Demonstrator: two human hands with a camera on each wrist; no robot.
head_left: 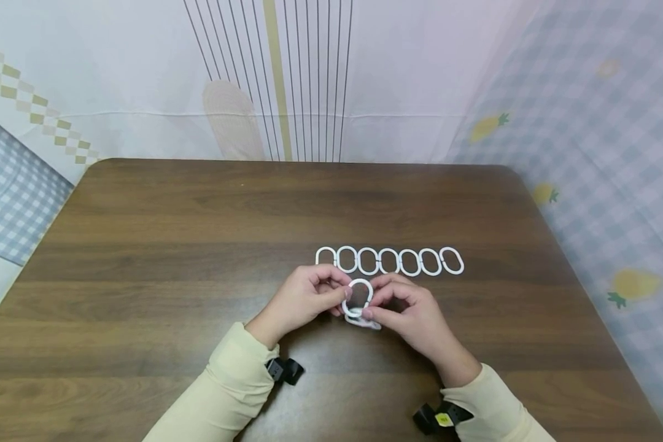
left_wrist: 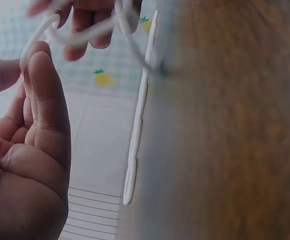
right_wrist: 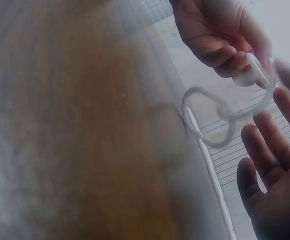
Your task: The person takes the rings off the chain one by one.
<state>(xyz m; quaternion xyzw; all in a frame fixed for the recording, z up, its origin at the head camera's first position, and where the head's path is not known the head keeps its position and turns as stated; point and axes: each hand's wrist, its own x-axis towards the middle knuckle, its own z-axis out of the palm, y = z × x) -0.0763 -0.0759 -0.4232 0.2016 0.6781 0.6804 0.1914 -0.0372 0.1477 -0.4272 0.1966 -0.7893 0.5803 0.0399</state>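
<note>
Over the middle of the table, my left hand (head_left: 307, 296) pinches a white oval ring (head_left: 361, 282) at its left side between thumb and fingers. On the ring's lower right, my right hand (head_left: 410, 307) pinches with thumb and index finger, its other fingers spread in the right wrist view. More white links (head_left: 363, 322) hang below the held ring, joined to it; in the right wrist view one hanging link (right_wrist: 208, 90) is blurred. Just beyond the hands lies a row of several white oval rings (head_left: 410, 262), side by side; the fingers overlap part of its near edge.
The brown wooden table (head_left: 171, 245) extends to both sides. A white curtain (head_left: 409, 80) with dark lines hangs behind its far edge. Blue checked cloth (head_left: 602, 184) with yellow pineapples hangs at the right. Black wrist cameras (head_left: 285, 371) are strapped over the light yellow sleeves.
</note>
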